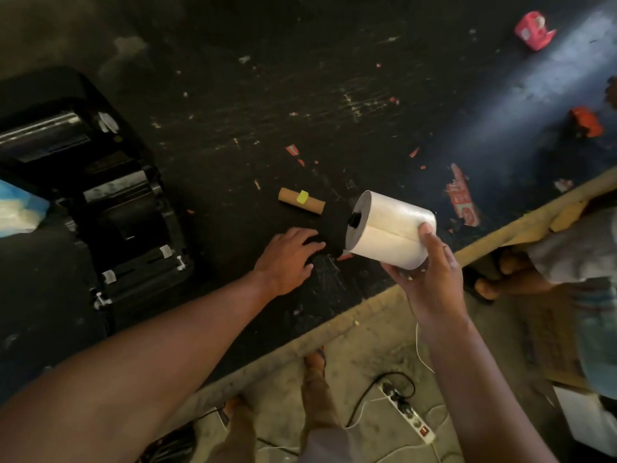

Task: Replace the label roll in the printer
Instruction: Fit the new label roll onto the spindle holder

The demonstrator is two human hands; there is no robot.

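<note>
The right hand [430, 279] holds a white label roll [390, 228] above the near edge of the dark tabletop [300, 95]. Its fingers [425, 233] are closed around the roll from below and from the right end, and the thumb lies on top of the paper. The roll lies on its side, tilted, and its left end shows a black spindle piece [354, 220] in the core hole.

The left hand [287, 259] lies flat on the tabletop just left of the roll, its fingers stretched out and loose, touching a black part [334, 228] that reaches to the roll's left end. I cannot tell if they grasp it.

An empty brown cardboard core [301, 201] with a small yellow sticker [303, 196] lies on the tabletop, just beyond the left hand. The black printer [100, 202] stands at the left with its cover open, well apart from the roll. Red paper scraps [462, 198] are scattered on the tabletop at the right. Below, on the floor, lies a white power strip [410, 416].
</note>
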